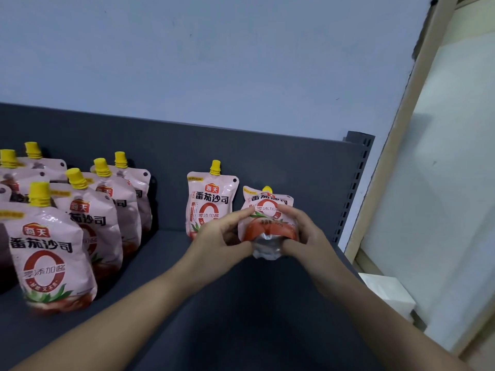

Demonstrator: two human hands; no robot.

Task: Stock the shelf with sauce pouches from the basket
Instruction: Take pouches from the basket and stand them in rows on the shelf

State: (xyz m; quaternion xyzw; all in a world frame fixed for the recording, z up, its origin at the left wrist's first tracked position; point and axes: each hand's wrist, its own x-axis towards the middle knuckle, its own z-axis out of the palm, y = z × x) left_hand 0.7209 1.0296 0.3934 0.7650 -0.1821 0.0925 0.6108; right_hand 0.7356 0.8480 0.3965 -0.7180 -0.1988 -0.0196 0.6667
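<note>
A pale blue wall stands behind, a slanting beige frame right of it, a white box below.

The held pouch is showing pale pink with a red ring, black lettering, a yellow cap and a silver base. The pouches at nine o'clock are wearing the same pink and yellow. The shelf is looking dark grey, the wall pale blue.

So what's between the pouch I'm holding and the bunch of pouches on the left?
In the head view, one lone pouch stands upright just left of the held pouch; beyond it, bare shelf runs to the left group.
</note>
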